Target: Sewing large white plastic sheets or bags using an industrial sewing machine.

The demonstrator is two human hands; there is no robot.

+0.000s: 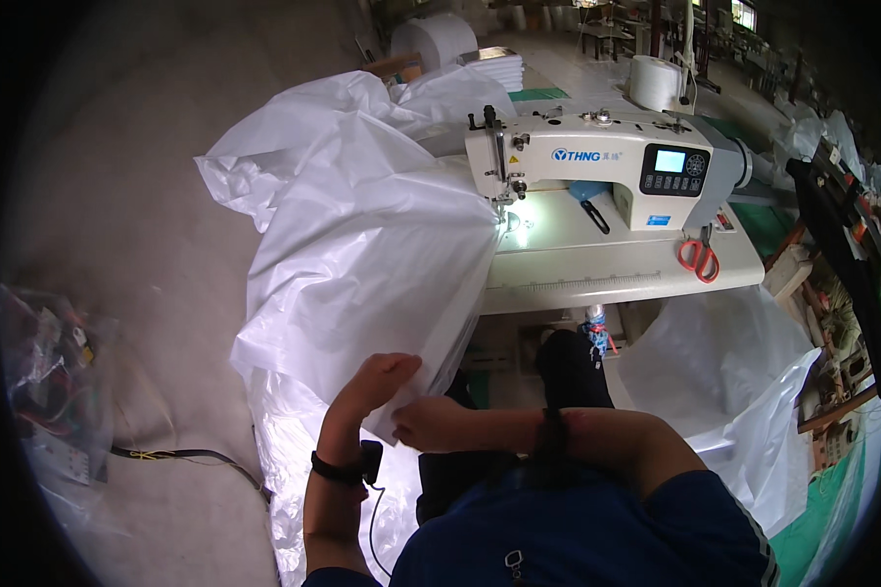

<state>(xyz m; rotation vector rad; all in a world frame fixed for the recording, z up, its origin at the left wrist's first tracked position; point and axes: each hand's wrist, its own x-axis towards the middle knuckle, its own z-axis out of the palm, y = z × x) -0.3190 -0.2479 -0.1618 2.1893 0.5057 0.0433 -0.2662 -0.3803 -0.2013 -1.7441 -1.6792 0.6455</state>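
Note:
A large white plastic sheet point(362, 235) drapes over the left of the sewing machine point(587, 157) and hangs down in front of me. One edge of it runs up to the lit needle area. Near my lap, my left hand point(386, 378) has its fingers closed on the sheet's edge. Just below and to the right, my right hand point(427, 424) is also closed on the edge, with its forearm crossing in from the right. The fingertips of both hands are partly hidden. Both hands are well short of the needle.
Red-handled scissors point(699, 259) and a dark thread snipper point(594, 216) lie on the machine bed point(597, 279). More white sheeting point(729, 362) hangs at the right. A cable point(191, 453) crosses the floor beside a clear bag point(54, 391) at the left. White rolls stand behind.

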